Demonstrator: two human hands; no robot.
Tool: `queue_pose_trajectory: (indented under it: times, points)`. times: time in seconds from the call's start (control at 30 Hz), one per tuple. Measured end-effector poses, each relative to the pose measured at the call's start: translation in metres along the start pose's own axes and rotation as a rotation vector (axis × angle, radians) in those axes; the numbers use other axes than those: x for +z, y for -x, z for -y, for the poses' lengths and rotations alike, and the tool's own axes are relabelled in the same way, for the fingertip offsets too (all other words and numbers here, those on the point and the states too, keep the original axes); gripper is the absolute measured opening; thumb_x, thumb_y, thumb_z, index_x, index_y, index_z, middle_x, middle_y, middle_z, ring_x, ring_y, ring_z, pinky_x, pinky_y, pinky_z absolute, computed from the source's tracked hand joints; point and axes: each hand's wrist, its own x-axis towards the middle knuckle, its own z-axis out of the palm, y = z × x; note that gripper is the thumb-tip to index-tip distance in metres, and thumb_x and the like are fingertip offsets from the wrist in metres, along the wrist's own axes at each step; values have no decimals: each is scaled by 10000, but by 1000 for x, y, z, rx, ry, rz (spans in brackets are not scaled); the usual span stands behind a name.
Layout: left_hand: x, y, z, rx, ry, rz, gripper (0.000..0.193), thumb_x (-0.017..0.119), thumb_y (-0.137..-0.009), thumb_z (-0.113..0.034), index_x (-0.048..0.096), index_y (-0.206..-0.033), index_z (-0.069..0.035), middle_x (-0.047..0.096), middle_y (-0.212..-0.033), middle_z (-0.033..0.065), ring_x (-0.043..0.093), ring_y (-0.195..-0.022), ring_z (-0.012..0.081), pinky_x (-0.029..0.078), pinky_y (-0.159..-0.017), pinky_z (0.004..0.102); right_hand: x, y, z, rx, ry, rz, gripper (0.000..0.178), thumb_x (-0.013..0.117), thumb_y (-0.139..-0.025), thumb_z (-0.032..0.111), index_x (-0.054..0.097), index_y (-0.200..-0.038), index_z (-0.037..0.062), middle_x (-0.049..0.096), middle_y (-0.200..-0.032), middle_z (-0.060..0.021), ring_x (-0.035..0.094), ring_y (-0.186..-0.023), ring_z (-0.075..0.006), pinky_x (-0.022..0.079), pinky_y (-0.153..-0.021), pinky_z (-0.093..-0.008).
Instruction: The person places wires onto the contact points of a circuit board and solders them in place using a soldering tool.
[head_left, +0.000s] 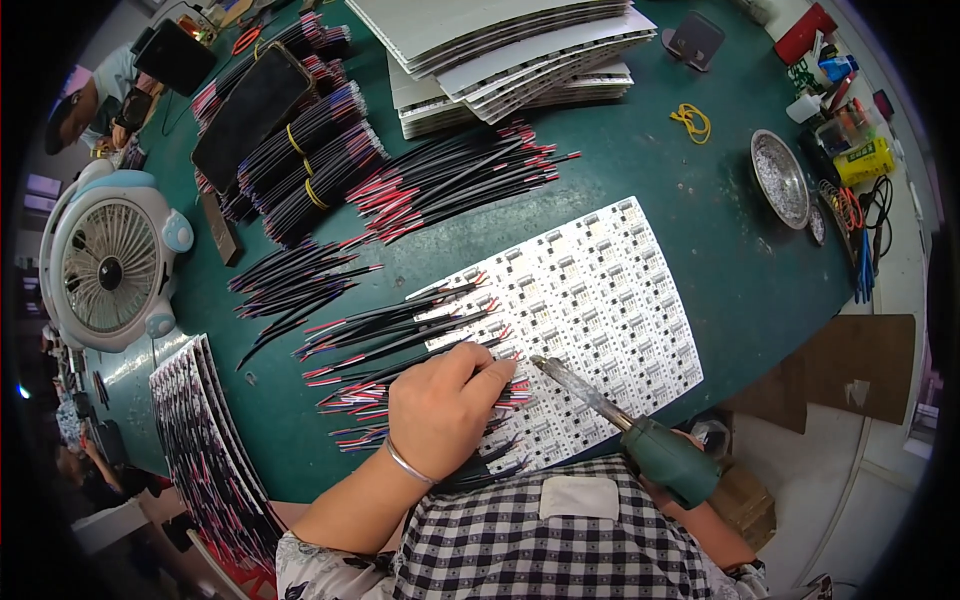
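Observation:
My left hand (435,405), a bracelet at its wrist, lies over the left part of a white panel of small circuit boards (610,290). Its thumb and forefinger pinch a thin black-sleeved wire (513,362) with a red end. My right hand (688,437), mostly hidden behind the tool, grips the green handle of a soldering iron (668,455). The iron's tip points left and is close to the pinched wire. Several black wires (375,330) with red and white ends lie in rows along the panel's left edge.
Loose wires (460,180) and banded wire bundles (300,160) lie beyond, with a dark phone (250,115) on top. White panels (500,50) are stacked at the back. A fan (108,265) and wired panels (205,440) stand left; a metal dish (779,178) sits right.

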Motion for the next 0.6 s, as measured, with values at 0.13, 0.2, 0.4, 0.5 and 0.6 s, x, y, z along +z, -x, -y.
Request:
queue_pose_trajectory:
  times: [0.13, 0.2, 0.4, 0.5, 0.6]
  points:
    - [0, 1, 1, 5, 12, 0, 382, 724, -557, -23, 704, -920, -139, 593, -809, 11, 605, -658, 202, 479, -540, 308, 2, 0, 1, 13, -58, -21, 442, 737, -777, 144, 583, -1156, -25, 659, -1063, -104, 660, -953, -189, 519, -844, -284]
    - [0, 2, 3, 3, 11, -10, 369, 717, -564, -17, 705, -912, -138, 594, -806, 10, 604, -653, 202, 478, -537, 308, 3, 0, 3, 8, -42, -13, 441, 741, -770, 154, 590, -1148, -17, 655, -1065, -105, 659, -955, -195, 519, -843, -290]
    - [0, -3, 3, 29, 28, -25, 314, 696, -593, -4, 708, -880, -133, 605, -796, 8, 607, -642, 201, 474, -528, 308, 5, 9, 4, 287, -263, -2, 389, 739, -744, 184, 661, -1115, 96, 628, -1150, -109, 550, -1096, -334, 421, -947, -445]
    - [1, -4, 6, 33, 43, -21, 298, 689, -604, -1, 708, -870, -134, 611, -795, 8, 611, -642, 199, 474, -527, 308, 6, 8, 5, 312, -279, 13, 389, 741, -738, 176, 662, -1112, 100, 629, -1148, -109, 548, -1099, -330, 419, -952, -441]
    - [1, -5, 6, 31, 44, -8, 289, 681, -612, 7, 707, -862, -137, 614, -794, 8, 612, -640, 199, 474, -527, 309, 7, 7, 7, 397, -416, -19, 381, 741, -734, 162, 664, -1102, 99, 630, -1149, -107, 552, -1093, -328, 423, -946, -444]
